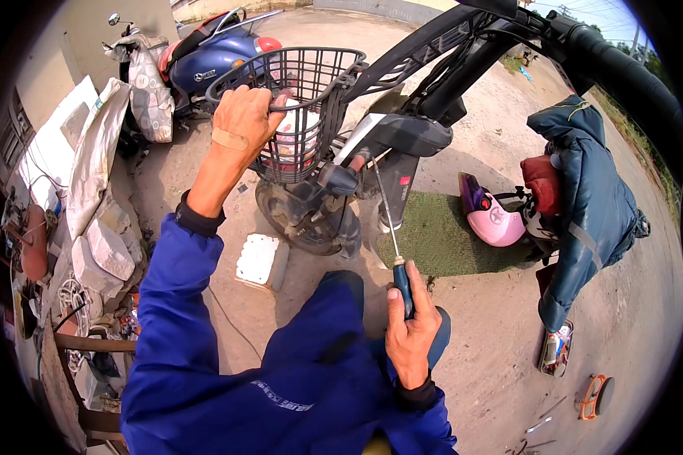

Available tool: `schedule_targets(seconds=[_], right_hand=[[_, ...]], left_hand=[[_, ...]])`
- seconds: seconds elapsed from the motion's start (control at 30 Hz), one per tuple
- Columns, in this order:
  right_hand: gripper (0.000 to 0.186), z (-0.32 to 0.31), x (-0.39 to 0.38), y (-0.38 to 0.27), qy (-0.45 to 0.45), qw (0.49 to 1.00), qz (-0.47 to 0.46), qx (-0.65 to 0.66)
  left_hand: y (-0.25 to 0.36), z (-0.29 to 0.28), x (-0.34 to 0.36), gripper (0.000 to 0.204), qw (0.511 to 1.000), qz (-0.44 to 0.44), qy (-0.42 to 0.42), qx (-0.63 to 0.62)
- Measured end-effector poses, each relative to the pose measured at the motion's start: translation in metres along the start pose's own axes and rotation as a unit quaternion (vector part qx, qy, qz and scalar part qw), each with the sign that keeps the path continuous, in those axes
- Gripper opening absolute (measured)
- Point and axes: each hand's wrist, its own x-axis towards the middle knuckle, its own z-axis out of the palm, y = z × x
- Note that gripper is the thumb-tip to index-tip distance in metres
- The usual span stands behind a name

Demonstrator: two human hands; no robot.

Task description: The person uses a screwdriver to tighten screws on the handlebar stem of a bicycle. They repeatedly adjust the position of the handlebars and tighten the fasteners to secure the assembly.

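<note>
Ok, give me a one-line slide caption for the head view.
Left hand gripping the rim of the black basket, right hand holding a screwdriver toward the scooter.

Under the left hand, the bicycle-style basket looks matt plastic. The right hand's screwdriver has a metal shaft and smooth handle; ahead and rightward, a rough turf-like mat and glossy plastic helmet.

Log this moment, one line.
left grip: on black plastic lattice basket; right grip: holding thin metal-shafted, blue-handled tool; nearby: rounded glossy pink-purple helmet
</note>
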Motion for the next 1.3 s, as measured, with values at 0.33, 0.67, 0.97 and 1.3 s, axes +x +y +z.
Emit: schedule_targets(seconds=[0.33,0.67,0.97,1.3], right_hand=[[0.049,0.033,0.006,0.005,0.059,0.994,-0.094,-0.016],[0.051,0.037,-0.004,0.009,0.083,0.99,-0.109,-0.017],[0.055,0.03,-0.011,0.01,0.082,0.993,-0.086,-0.018],[0.056,0.03,-0.014,0.009,0.087,0.993,-0.074,-0.01]], left_hand=[[0.036,-0.036,-0.027,0.034,1.0,-0.009,0.021,0.015],[0.053,-0.055,-0.037,0.029,0.997,-0.051,-0.043,0.028],[0.08,-0.07,-0.047,0.033,0.995,-0.061,-0.049,0.06],[0.08,-0.066,-0.047,0.037,0.992,-0.066,-0.046,0.093]])
